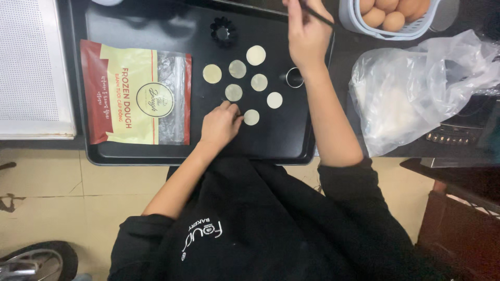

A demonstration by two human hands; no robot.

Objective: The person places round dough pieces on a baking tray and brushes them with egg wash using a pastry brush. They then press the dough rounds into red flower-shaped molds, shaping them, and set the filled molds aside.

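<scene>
Seen from above: a large black rectangular metal tray (130,153) on a dark surface (338,67); taken here as the landmark. Left hand (221,125) lay low on the tray near its middle, fingers curled down and nearly closed, fingertips pressed at the tray beside the lowest of the pale round flat dough discs (251,117); unclear whether anything was pinched between them. Right hand (307,34) was raised over the tray's far right edge, fingers closed round a thin dark stick-like tool (319,15) that slanted off toward the far right.

Spread over the tray's centre: eight pale discs in a loose cluster, apart from one another. Just right of the cluster, close under the right wrist: a small round metal ring cutter (294,77). At the tray's far side, above the cluster: a small black fluted mould (223,31). On the tray's left half: a flat red and cream plastic dough bag with a clear panel (135,99).

Beyond the tray's far right corner: a pale plastic basket (359,26) of brown eggs (393,21). Right of the tray: a crumpled clear plastic bag (411,88). Left of the tray: a white perforated sheet (31,67).
</scene>
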